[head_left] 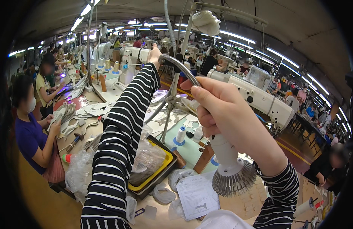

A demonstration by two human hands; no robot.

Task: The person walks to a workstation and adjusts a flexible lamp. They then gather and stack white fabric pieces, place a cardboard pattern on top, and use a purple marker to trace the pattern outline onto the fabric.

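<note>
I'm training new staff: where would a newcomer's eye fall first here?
First, the finned lamp, right of centre, below the right hand that grips its metal neck; the left hand is at the neck's far end. Next, the striped sleeve slanting up left of centre. Then the yellow tray beside it, with clear plastic inside.

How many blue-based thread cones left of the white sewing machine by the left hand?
3, in a row: right thread cone, tan, nearest the white sewing machine; middle thread cone; left thread cone, farthest from it. Others may be hidden.
</note>
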